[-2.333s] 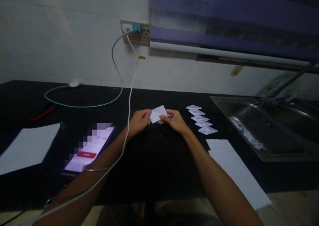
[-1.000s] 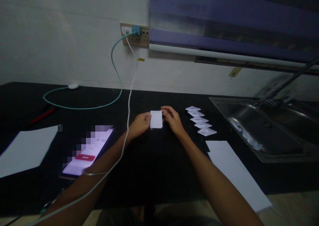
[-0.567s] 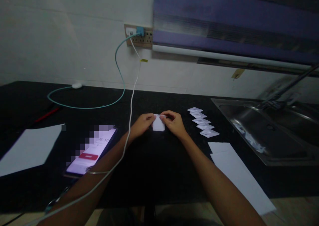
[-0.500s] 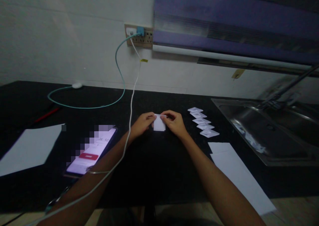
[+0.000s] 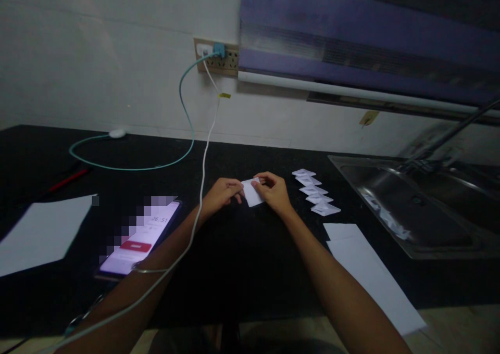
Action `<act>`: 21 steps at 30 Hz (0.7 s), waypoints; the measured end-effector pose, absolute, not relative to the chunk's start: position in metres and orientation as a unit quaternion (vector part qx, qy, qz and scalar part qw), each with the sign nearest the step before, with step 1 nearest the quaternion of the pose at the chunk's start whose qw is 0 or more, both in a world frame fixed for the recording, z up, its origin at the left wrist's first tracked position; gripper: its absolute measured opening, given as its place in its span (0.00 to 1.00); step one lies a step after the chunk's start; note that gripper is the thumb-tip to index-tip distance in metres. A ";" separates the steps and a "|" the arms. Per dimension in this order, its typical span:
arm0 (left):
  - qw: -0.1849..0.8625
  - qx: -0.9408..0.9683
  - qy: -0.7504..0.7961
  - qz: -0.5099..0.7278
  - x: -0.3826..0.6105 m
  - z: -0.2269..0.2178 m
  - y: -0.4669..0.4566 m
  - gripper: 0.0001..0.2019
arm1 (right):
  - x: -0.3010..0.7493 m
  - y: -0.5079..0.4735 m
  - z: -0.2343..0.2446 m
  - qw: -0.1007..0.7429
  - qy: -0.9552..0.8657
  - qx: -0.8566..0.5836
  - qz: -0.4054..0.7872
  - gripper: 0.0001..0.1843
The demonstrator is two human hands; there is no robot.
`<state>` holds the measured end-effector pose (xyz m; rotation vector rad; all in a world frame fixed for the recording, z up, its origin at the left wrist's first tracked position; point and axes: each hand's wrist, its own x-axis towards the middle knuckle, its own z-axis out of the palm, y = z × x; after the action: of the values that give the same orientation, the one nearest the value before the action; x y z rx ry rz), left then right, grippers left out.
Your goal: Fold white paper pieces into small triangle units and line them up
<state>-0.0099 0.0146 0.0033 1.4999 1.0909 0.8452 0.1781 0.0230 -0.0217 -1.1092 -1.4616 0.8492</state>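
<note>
Nearby, a phone [image 5: 135, 247] reads 06:51; right hand [image 5: 275, 192] pinches paper [image 5: 253, 196], left hand [image 5: 222, 193] curled, its grip unclear.

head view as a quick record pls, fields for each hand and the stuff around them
right hand: pinches a small white four-sided paper piece, thumb on top
left hand: fingers at that piece's left edge, grip unclear
to the right: row of small folded white paper pieces on the black countertop
near right: flat white paper
to the left: rectangular phone, screen lit
far left: flat white paper sheet
far right: stainless-steel sink
</note>
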 end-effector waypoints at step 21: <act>0.564 0.561 0.433 0.423 -0.013 0.010 0.012 0.11 | 0.179 0.003 -0.011 0.409 -0.855 -0.312 0.062 0.12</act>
<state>-0.0129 0.0118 0.0099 1.3204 1.0198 0.9961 0.1786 0.0033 -0.0113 -0.7860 -2.1550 0.1572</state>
